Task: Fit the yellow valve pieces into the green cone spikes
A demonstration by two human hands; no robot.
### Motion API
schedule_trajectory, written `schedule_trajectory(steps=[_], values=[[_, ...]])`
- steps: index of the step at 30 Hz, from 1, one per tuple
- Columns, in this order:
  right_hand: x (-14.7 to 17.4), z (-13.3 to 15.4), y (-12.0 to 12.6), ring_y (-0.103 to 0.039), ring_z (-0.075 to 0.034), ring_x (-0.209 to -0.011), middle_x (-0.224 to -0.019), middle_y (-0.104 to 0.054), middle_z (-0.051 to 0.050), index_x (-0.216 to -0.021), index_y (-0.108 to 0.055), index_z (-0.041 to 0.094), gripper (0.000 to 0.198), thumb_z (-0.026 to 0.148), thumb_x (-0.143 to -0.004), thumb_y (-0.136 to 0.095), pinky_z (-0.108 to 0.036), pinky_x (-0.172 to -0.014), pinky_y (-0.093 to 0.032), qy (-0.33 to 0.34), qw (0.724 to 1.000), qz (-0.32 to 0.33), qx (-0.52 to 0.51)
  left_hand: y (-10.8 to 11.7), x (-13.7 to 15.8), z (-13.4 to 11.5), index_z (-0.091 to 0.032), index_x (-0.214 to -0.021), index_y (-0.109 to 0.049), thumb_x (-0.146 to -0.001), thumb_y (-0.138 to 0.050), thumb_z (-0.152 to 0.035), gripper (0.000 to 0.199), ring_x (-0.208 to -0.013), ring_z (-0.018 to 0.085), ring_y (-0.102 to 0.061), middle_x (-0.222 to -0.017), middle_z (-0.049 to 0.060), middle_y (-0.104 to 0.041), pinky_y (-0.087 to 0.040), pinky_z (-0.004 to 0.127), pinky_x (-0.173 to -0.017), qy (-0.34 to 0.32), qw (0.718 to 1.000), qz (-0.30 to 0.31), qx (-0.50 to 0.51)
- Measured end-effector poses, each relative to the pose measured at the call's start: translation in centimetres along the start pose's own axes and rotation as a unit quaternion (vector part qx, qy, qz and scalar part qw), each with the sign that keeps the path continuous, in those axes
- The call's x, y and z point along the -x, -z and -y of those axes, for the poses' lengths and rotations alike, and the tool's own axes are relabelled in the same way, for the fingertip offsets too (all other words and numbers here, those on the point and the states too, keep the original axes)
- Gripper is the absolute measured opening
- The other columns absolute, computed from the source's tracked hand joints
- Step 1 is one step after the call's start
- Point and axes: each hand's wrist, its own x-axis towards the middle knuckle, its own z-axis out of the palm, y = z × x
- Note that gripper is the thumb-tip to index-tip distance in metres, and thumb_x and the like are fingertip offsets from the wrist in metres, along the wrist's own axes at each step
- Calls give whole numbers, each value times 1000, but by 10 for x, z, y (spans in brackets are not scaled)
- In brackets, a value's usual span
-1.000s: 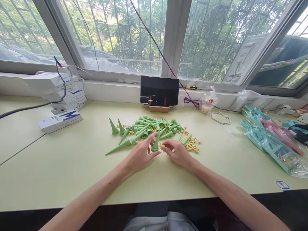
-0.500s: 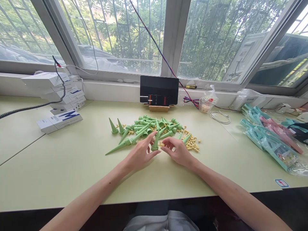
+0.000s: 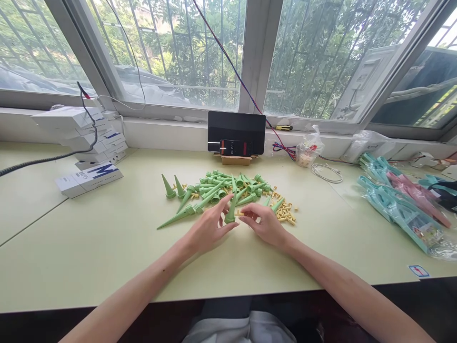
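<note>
My left hand [image 3: 210, 226] grips a green plastic watering spike [image 3: 231, 210], which points upward with its wide base low. Between the fingertips of my right hand [image 3: 263, 223] is a small yellow plastic valve piece [image 3: 239, 214], held close beside the spike's base. Whether the two parts touch cannot be made out. Behind my hands lies a heap of green spikes [image 3: 214, 183], with several standing or lying at its left. Small yellow pieces [image 3: 285, 212] are piled just beyond my right hand, and a few more are scattered among the spikes.
A phone [image 3: 235, 148] leans on a dark screen [image 3: 235, 125] by the window. Stacked white boxes [image 3: 89, 178] stand at the left. To the right are a plastic bag [image 3: 309, 148], a coiled white cable [image 3: 326, 173] and bagged teal and pink items [image 3: 400, 205].
Almost nothing differs. Both hands keep the same hold, with the yellow piece still beside the spike's base; the whole view has shifted very slightly.
</note>
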Motion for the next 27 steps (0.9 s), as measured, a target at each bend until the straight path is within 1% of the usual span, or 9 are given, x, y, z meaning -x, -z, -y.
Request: schedule_trajectory(steps=[6, 10, 12, 19, 27], values=[[-1, 3, 1, -58, -15, -68, -80, -68, -5, -94, -71, 18, 18, 31, -96, -58, -28, -61, -49, 12, 1000, -4, 12, 1, 0, 0, -29, -151, -28, -93, -62, -40, 68, -73, 14, -61, -101, 3, -61, -58, 31, -70, 1, 1000, 4, 5], [0, 0, 0, -63, -16, -71, -84, -70, -5, -104, -69, 19, 18, 32, -93, -64, -28, -62, -52, 1, 1000, -5, 1, 0, 0, 1, -30, -151, -27, -93, -62, -39, 68, -70, 13, -59, -99, 3, -60, -58, 30, -69, -5, 1000, -1, 1], [1, -2, -1, -64, -17, -72, -85, -70, -4, -106, -67, 19, 19, 30, -91, -67, -28, -63, -53, -6, 1000, -5, 0, 0, 0, 1, -30, -152, -26, -93, -62, -39, 69, -69, 13, -59, -99, 2, -60, -58, 30, -68, -7, 1000, -2, 0], [1, -3, -1, -64, -17, -73, -84, -69, -3, -96, -64, 20, 8, 26, -91, -65, -28, -64, -53, -12, 1000, 1, 1, -1, 0, 1, -30, -151, -26, -93, -62, -40, 69, -69, 13, -58, -100, 3, -60, -58, 31, -69, -6, 1000, 1, 1], [1, -1, -1, -63, -16, -70, -81, -70, -3, -96, -66, 19, 15, 31, -96, -59, -28, -64, -50, -12, 1000, 16, 4, 1, 0, -1, -30, -151, -26, -94, -59, -41, 67, -68, 13, -58, -100, 4, -60, -58, 32, -69, -6, 1000, 3, 2]])
